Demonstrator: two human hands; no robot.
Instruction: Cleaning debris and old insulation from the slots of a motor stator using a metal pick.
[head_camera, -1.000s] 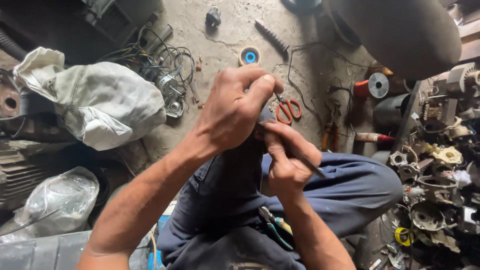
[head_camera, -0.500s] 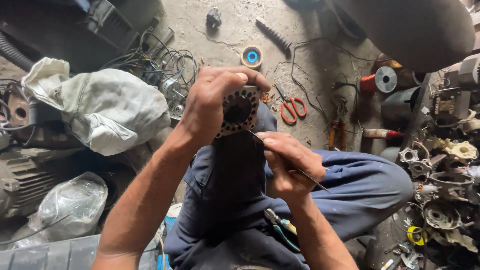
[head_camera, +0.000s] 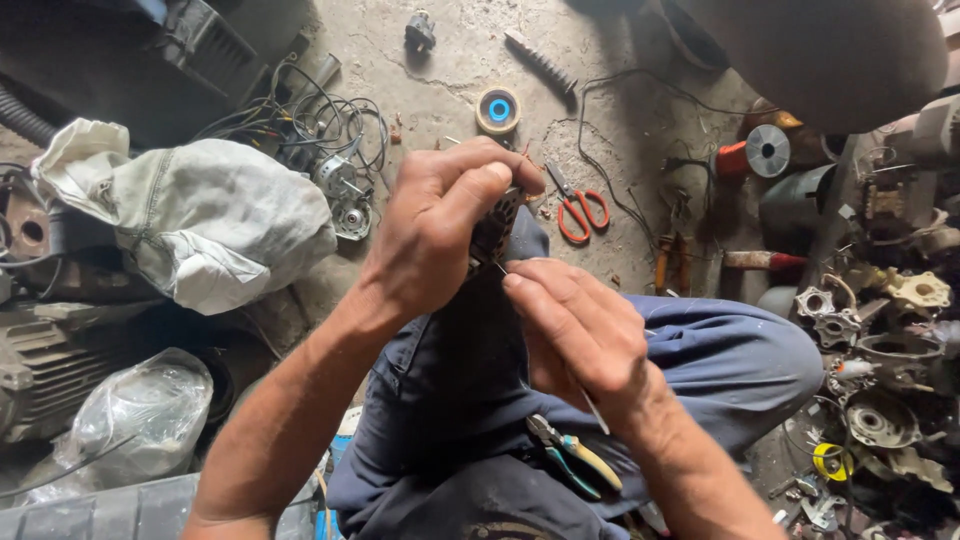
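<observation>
Turning the small motor core (head_camera: 497, 222) edge-on since a moment ago, my left hand (head_camera: 435, 230) has its grip clamped around it above my knee; my right hand (head_camera: 580, 335) pinches a thin metal tool (head_camera: 597, 412) just below it (tip hidden). Red scissors (head_camera: 577, 208) lie beyond the core, pliers (head_camera: 572, 455) on my lap.

The left hand (head_camera: 440, 225) has turned the stator (head_camera: 495, 225) edge-on, hiding its round face; the right hand (head_camera: 580, 335) has risen to touch it.
</observation>
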